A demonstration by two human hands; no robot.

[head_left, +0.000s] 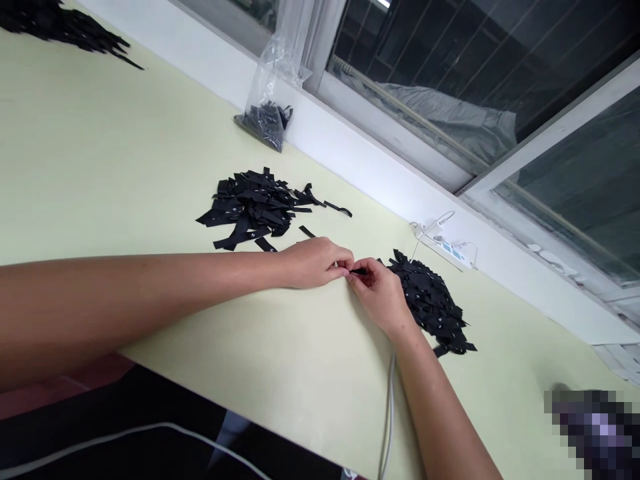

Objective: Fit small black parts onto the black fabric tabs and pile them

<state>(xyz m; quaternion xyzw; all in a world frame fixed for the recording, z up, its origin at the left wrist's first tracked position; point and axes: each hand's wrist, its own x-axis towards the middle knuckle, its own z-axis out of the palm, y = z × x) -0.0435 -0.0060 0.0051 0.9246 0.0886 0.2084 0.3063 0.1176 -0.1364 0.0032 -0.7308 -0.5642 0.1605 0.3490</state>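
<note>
My left hand (316,262) and my right hand (379,291) meet above the table, fingertips pinched together. Between them is a short black fabric strip (359,271), mostly covered by the fingers. Both hands grip it, the left at one end and the right at the other. Just beyond my left forearm lies a loose pile of black strips (260,207), some with small white marks. Another heap of black strips (433,303) sits right beside my right hand and wrist.
A clear plastic bag (267,100) with black pieces inside stands against the wall. More black strips (65,30) lie at the far left. A white power strip (447,252) with plugged cables rests by the window wall. A pale cable (390,413) crosses the table near my right forearm.
</note>
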